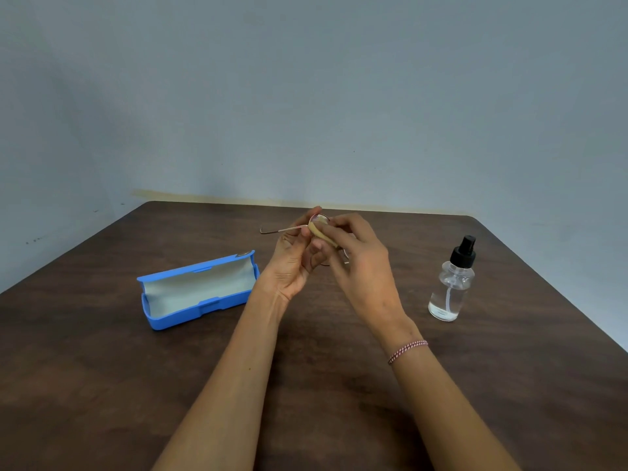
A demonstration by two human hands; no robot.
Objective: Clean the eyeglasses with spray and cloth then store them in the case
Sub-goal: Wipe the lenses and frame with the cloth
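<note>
Thin metal-framed eyeglasses (289, 229) are held above the middle of the table, one temple arm sticking out to the left. My left hand (293, 260) grips them at the frame. My right hand (356, 256) presses a small beige cloth (323, 233) against a lens; most of the frame is hidden by my fingers. A blue glasses case (198, 291) lies open on the table to the left, its pale lining showing and nothing inside. A clear spray bottle (452, 283) with a black nozzle stands upright to the right.
The dark brown wooden table (306, 351) fills the view, its far edge against a grey wall and its right edge slanting off at the right. A red-and-white braided band is on my right wrist.
</note>
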